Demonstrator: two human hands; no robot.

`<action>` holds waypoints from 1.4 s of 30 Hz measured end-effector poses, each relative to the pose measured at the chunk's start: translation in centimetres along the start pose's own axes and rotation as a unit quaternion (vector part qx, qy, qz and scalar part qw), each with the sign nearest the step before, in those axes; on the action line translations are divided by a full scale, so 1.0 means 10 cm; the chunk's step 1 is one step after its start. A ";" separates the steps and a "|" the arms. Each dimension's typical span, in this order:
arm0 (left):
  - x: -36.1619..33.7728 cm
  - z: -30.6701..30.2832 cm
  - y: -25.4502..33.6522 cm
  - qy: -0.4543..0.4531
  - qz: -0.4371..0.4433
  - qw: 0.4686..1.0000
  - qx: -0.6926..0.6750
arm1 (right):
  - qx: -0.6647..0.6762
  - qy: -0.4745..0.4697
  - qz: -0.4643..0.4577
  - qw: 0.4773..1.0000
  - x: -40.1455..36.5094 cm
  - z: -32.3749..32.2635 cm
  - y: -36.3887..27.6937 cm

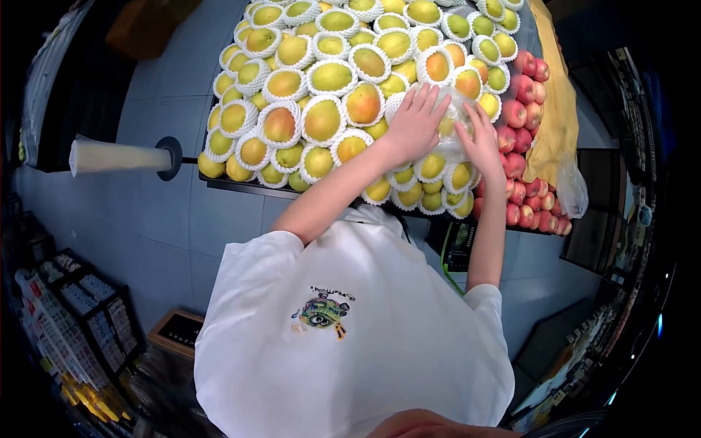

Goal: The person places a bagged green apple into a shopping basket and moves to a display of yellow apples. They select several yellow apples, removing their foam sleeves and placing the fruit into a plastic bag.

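Yellow-green fruits with an orange blush, which look like mangoes (321, 120), lie piled in white foam nets on the display stand. A piece of clear plastic (453, 142), a bag or wrap, covers some of them at the right of the pile. My left hand (418, 123) lies over its left side, fingers stretched out and apart. At its right edge is my right hand (480, 142), thumb and fingers spread against the plastic. Both hands touch it, one on each side. What lies beneath my palms is hidden.
Red apples (522, 139) fill the stand's right side, beside a yellow cloth (551, 109) and a clear plastic bag (573, 193). A plastic bag roll (120, 157) juts out at the left. Shelves with packaged goods (95, 306) stand at lower left.
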State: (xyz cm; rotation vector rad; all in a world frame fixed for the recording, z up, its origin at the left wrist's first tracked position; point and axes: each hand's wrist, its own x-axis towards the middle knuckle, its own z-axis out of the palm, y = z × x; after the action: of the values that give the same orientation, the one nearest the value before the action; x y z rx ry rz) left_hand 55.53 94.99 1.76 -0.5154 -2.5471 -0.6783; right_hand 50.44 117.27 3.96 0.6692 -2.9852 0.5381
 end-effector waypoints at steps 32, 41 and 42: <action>-0.97 -1.30 -1.05 -0.087 -0.254 0.961 0.071 | 0.539 -0.241 -0.027 0.807 -1.08 0.90 -2.21; -1.07 -1.32 -1.05 -0.007 -0.219 0.976 0.001 | 0.596 -0.184 0.029 0.781 -0.94 0.95 -2.19; -1.10 -1.32 -1.05 -0.007 -0.218 0.976 0.000 | 0.606 -0.176 0.040 0.775 -0.93 0.97 -2.20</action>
State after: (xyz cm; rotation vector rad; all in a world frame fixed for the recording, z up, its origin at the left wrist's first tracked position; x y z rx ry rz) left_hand 64.13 76.85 2.54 0.0495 -2.6970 -0.8214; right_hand 68.52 99.15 1.01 0.6631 -2.5449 2.6552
